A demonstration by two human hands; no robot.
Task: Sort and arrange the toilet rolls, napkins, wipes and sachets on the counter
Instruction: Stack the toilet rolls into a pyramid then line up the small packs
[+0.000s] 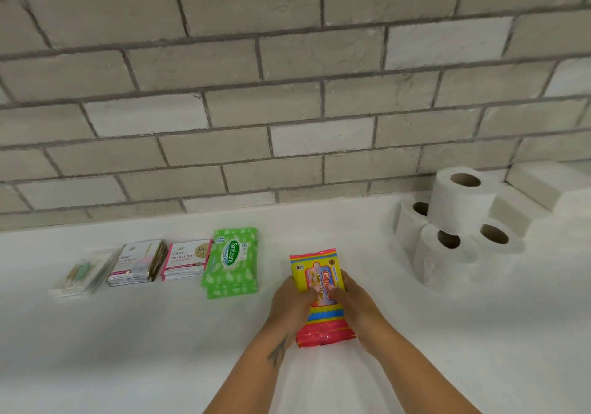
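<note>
Both hands grip the yellow-and-pink wipes stack (pixel 321 298) mid-worktop: the left hand (pixel 292 301) and right hand (pixel 356 298) pinch its sides, hiding its edges. Green wipes (pixel 232 261), two sachet stacks (pixel 138 261) (pixel 186 259) and a blurred clear packet (pixel 83 274) line the back edge; toilet rolls (pixel 457 221) are stacked at the back right.

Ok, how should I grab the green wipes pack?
Probably by its two long edges, coming from above. The green wipes pack lies flat on a stack, so only the sides give your fingers purchase. The Dove sachets crowd its left; its right side is free.
</note>
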